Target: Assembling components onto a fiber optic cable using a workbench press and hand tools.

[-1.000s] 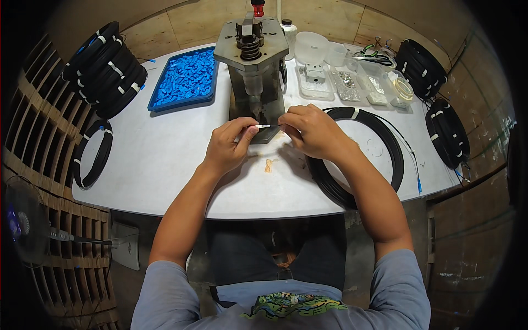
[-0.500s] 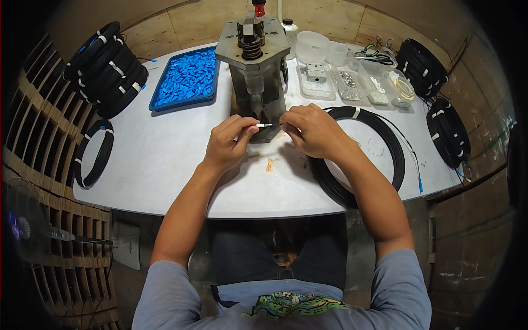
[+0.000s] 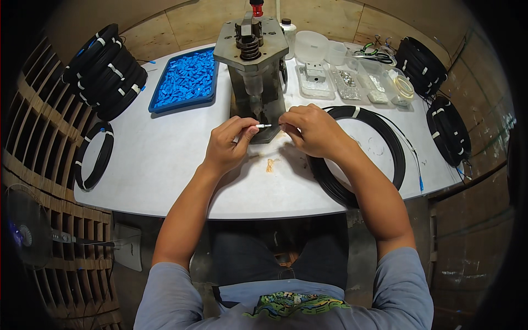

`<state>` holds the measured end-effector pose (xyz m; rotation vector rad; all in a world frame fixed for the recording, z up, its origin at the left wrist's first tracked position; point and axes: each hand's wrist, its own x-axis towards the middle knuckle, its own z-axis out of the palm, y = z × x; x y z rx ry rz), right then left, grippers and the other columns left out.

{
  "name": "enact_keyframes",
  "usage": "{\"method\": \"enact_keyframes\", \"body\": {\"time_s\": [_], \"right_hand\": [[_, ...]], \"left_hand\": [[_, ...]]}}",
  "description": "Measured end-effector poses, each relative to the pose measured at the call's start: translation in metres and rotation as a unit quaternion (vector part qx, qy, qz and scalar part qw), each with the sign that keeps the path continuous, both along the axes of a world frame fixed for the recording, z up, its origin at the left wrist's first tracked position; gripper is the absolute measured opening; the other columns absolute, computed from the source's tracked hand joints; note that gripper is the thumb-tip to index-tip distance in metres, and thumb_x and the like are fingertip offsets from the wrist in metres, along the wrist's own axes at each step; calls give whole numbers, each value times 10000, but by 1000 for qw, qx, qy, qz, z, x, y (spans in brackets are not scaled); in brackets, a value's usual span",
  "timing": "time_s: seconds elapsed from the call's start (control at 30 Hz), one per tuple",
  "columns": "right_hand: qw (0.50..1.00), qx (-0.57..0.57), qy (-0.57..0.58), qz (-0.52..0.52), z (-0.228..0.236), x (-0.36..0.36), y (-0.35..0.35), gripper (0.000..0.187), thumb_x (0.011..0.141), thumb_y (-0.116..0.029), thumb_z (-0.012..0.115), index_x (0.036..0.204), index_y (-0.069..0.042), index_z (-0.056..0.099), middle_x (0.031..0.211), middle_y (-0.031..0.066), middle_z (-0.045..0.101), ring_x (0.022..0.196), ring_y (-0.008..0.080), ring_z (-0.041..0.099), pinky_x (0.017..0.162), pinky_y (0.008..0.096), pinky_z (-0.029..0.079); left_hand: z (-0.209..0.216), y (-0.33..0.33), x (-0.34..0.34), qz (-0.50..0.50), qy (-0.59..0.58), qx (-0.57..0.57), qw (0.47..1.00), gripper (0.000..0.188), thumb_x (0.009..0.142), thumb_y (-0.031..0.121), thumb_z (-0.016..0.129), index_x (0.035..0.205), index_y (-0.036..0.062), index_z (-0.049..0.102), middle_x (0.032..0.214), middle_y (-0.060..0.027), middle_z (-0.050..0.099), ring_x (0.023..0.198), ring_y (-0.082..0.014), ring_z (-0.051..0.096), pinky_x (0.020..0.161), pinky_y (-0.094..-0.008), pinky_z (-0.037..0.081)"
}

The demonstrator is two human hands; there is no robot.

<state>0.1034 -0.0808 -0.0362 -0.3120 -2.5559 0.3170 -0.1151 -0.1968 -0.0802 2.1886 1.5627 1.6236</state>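
Observation:
In front of the metal press (image 3: 257, 102), both hands meet over a small part. A short white cable connector (image 3: 263, 126) is pinched between the thumb and forefinger of my left hand (image 3: 228, 144). My right hand (image 3: 314, 132), its fingers closed, grips a thin black cable (image 3: 274, 125) that runs to the connector; the fingertips hide the cable beyond. Below my right wrist lies a large black cable coil (image 3: 397, 151), partly covered by my forearm. From it a loose end with a blue connector (image 3: 421, 183) trails along the right of the table.
A blue tray (image 3: 184, 108) of small blue parts stands left of the press. Clear plastic containers (image 3: 347, 88), a bottle (image 3: 289, 38) and pliers (image 3: 377, 55) sit at the back right. Stacked black coils (image 3: 104, 71) occupy the left, others (image 3: 421, 69) the right. A fan (image 3: 27, 231) stands lower left.
Both hands keep nearly the same place and grip. The whole view has shifted very slightly; no other movement of the held connector or cable is plain.

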Motion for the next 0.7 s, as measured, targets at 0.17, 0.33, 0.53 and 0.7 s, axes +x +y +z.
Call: {"method": "enact_keyframes", "body": {"time_s": [0.17, 0.33, 0.53, 0.7], "right_hand": [[1000, 6, 1, -6, -2, 0, 1, 89, 838, -64, 715, 915, -50, 672, 826, 106, 679, 773, 317, 672, 701, 427, 526], [999, 30, 39, -22, -5, 0, 2, 108, 831, -67, 740, 916, -75, 673, 845, 76, 689, 800, 291, 675, 735, 403, 521], [998, 38, 38, -30, -7, 0, 2, 142, 811, -50, 751, 895, -87, 643, 839, 65, 676, 807, 285, 664, 745, 396, 492], [997, 54, 57, -24, -6, -3, 0, 110, 808, -46, 718, 830, -84, 617, 800, 71, 656, 750, 301, 666, 698, 411, 489]], "left_hand": [[2, -1, 2, -3, -3, -2, 1000, 93, 918, 40, 724, 1003, 2, 722, 814, -103, 683, 684, -194, 659, 611, -295, 521], [5, -3, 3, 2, 0, -5, 1000, 122, 885, 6, 714, 1005, -12, 723, 821, -104, 683, 699, -187, 668, 629, -286, 537], [3, -2, 2, 2, -5, -4, 1000, 126, 873, 20, 717, 995, -10, 728, 820, -96, 683, 704, -184, 663, 637, -288, 534], [2, -2, 3, 9, -12, -7, 1000, 113, 867, 18, 722, 978, -4, 727, 816, -90, 682, 697, -179, 657, 630, -284, 525]]}}
